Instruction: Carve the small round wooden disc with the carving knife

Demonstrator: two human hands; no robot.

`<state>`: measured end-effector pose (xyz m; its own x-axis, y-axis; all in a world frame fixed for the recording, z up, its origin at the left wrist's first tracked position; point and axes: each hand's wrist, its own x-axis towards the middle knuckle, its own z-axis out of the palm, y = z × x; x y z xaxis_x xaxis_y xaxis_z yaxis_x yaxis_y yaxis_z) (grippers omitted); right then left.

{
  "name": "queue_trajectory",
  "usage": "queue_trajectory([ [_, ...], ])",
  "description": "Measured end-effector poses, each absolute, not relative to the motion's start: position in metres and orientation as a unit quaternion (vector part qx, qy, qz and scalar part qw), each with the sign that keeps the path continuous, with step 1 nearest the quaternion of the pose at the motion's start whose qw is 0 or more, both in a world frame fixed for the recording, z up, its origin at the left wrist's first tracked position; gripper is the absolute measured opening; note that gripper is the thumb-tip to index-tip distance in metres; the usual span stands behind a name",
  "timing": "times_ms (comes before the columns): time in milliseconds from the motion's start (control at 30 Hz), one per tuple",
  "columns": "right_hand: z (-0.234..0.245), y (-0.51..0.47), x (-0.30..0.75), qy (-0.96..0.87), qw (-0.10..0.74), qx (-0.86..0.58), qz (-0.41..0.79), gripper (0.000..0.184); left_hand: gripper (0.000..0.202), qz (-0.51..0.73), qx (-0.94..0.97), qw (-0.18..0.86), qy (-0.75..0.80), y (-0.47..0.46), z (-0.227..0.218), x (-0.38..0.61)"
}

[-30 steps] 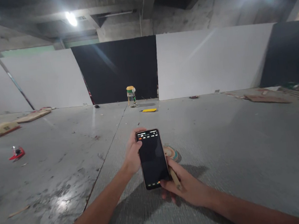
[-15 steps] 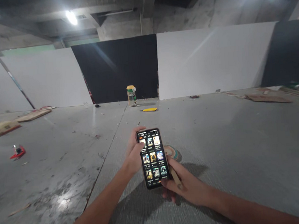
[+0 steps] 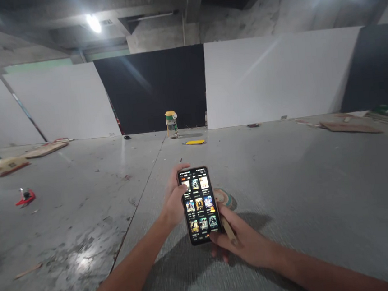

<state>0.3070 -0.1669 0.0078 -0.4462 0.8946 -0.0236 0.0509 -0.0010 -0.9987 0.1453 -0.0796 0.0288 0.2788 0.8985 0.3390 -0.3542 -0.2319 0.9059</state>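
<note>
A smartphone (image 3: 200, 206) is held upright in front of me, its lit screen showing a grid of small pictures. My left hand (image 3: 176, 201) is closed around its upper left side, with the thumb over the screen's left edge. At the lower right, my right hand (image 3: 238, 236) grips the phone, thumb at the bottom corner of the screen. A short wooden stick (image 3: 228, 231) is tucked in that same hand; its far end is hidden. Behind the phone lies a round beige and teal object (image 3: 225, 198) on the floor, partly covered.
Farther off stand a yellow-lidded bottle (image 3: 171, 125) and a yellow utility knife (image 3: 194, 142) lying flat. A red tool (image 3: 25, 196), a thin stick (image 3: 28, 271) and boards (image 3: 47, 150) lie left. More boards (image 3: 350, 126) are at right. White and black panels (image 3: 283, 79) line the back.
Both hands keep the phone in nearly the same place. A small orange mark has appeared at the right side of the screen. The view has shifted very slightly.
</note>
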Motion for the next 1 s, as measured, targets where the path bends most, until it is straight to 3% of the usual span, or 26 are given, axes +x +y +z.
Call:
queue_trajectory([
  [433, 0.011, -0.168, 0.308, -0.603, 0.345, -0.4, 0.598, 0.073, 0.022, 0.566, 0.564, 0.53, 0.283, -0.08, 0.036, 0.148],
  [1000, 0.0, -0.167, 0.307, -0.621, 0.354, -0.393, 0.579, 0.071, 0.028, 0.557, 0.565, 0.506, 0.34, -0.082, 0.044, 0.15],
])
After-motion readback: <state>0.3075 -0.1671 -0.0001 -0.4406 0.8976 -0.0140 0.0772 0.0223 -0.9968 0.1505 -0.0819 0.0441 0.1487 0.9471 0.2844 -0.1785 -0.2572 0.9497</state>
